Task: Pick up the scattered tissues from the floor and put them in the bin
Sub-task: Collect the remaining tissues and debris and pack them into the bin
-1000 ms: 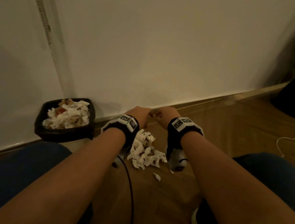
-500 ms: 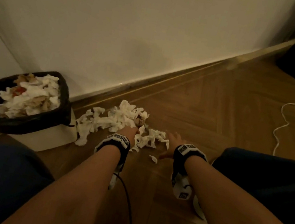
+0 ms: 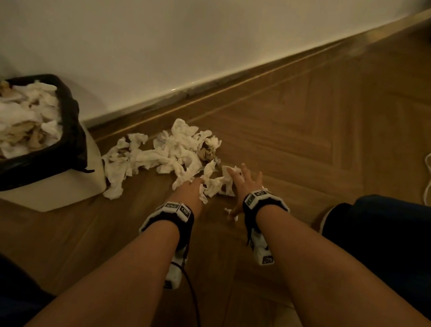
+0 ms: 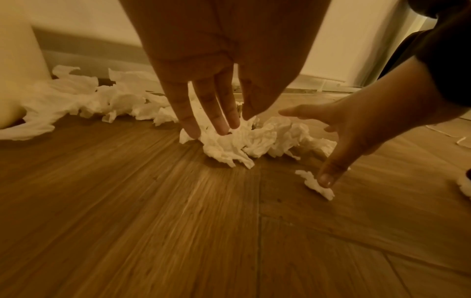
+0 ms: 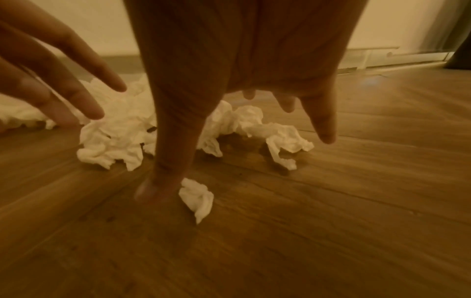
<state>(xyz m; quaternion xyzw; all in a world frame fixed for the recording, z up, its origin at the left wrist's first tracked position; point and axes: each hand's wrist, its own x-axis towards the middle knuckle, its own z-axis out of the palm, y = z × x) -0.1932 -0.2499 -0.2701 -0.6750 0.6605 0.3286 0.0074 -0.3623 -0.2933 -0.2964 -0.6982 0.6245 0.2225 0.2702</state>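
Change: since half a second ago we are tipping our view further down, and our right hand [image 3: 244,184] is now reaching forward to the near tissues with fingers spread.
Left hand: we are lowering our left hand [image 3: 189,191], fingers [image 4: 221,121] straight and slightly apart, tips touching a crumpled tissue [image 4: 229,145].
Right hand: our thumb [image 5: 158,181] is pressing the wooden floor [image 3: 311,127] just beside a small tissue scrap [image 5: 198,199].
Tissues: we are seeing the pile of tissues [image 3: 165,156] lying on the floor along the wall [image 3: 171,32], beside the bin [image 3: 73,143].
Views: only the head view is showing the bin, heaped with tissues.
Hidden: our wrist views are blurring the far pile.
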